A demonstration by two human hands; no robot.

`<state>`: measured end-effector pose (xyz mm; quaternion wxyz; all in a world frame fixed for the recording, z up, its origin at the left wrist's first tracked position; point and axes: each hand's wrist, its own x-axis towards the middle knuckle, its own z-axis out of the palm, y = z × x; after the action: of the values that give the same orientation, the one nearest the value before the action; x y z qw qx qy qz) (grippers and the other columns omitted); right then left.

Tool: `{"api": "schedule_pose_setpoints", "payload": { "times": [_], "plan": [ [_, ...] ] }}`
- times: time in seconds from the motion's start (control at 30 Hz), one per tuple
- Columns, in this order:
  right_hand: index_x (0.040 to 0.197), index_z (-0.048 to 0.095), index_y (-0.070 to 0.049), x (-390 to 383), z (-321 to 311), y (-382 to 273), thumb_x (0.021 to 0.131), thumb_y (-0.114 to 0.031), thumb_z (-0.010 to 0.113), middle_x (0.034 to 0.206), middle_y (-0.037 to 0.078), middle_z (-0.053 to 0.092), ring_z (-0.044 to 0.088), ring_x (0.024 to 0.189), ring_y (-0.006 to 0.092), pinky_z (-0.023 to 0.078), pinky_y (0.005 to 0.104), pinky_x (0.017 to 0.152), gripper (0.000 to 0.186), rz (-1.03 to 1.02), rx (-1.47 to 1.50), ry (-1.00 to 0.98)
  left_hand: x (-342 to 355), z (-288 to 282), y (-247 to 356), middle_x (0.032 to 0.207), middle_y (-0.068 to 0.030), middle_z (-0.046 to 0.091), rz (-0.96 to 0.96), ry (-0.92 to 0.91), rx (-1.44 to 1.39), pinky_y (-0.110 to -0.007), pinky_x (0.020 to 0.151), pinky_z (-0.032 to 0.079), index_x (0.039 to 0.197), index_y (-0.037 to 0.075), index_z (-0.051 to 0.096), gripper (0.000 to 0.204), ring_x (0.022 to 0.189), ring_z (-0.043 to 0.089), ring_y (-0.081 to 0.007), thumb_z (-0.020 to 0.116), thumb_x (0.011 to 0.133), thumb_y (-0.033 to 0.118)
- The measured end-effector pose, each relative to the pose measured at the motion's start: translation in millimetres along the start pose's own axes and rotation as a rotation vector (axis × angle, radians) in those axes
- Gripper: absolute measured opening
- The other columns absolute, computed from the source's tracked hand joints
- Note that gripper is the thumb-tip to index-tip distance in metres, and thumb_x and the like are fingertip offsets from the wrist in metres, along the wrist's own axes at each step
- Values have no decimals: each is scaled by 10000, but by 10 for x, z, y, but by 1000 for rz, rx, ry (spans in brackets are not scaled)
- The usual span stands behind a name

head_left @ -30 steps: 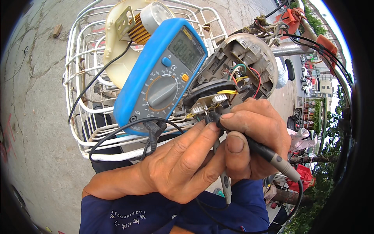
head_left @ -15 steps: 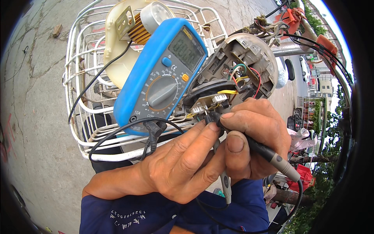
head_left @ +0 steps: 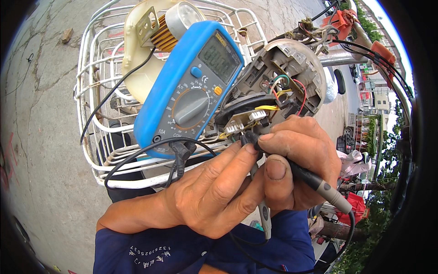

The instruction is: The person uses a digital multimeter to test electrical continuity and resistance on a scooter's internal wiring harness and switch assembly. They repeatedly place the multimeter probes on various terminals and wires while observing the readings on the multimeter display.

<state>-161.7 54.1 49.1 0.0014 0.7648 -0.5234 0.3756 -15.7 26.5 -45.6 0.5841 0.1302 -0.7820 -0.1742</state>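
My left hand [head_left: 219, 192] is closed around a grey and black test probe [head_left: 264, 217], its tip end pointing up at a small circuit board with white connectors [head_left: 235, 127]. In my right hand [head_left: 303, 160] a second black and grey test probe [head_left: 315, 178] is pinched, its tip beside the first. Whether the tips touch the connector pins is too small to tell. A blue multimeter [head_left: 189, 91] leans just beyond my left hand, its grey dial turned and black lead plugs [head_left: 181, 150] in its lower end. Red, yellow and green wires run from an opened grey round housing [head_left: 292, 77].
The multimeter rests on a white wire basket [head_left: 91, 137] that also holds a cream plastic shell [head_left: 137, 68] and a lamp part with a clear round lens [head_left: 183, 18]. Bundled cables [head_left: 315, 32] and a metal handlebar [head_left: 340, 57] stand at the upper right. Cracked pavement [head_left: 45, 114] lies left.
Both hands and the probes stay almost still. The multimeter and the circuit board shift very slightly in the picture.
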Motion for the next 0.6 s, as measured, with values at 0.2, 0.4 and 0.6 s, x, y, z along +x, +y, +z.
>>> {"api": "schedule_pose_setpoints", "payload": {
  "times": [0.2, 0.4, 0.6],
  "plan": [
    [945, 653, 29, 3, 12, -3, 889, -225, 700, 743, 156, 659, 619, 630, 222, 481, 314, 568, 264, 2, 8, 8, 12, -12, 5, 1140, -250, 642, 9, 5, 37, -322, 746, 621, 1069, -32, 704, 205, 971, 710, -328, 647, 885, 39],
    [950, 654, 29, -10, 16, 3, 891, -232, 703, 745, 155, 657, 613, 621, 217, 474, 310, 561, 272, 11, 5, 11, 25, -28, -18, 1143, -252, 643, 27, -10, 44, -320, 741, 621, 1064, -34, 703, 199, 964, 712, -325, 644, 890, 44],
    [955, 653, 32, 0, -5, 6, 885, -221, 704, 746, 154, 659, 611, 617, 218, 476, 311, 560, 268, -1, -1, -11, 18, -21, -7, 1144, -252, 643, 17, -5, 47, -319, 737, 622, 1071, -34, 702, 203, 967, 713, -326, 642, 892, 41]
  ]
}}
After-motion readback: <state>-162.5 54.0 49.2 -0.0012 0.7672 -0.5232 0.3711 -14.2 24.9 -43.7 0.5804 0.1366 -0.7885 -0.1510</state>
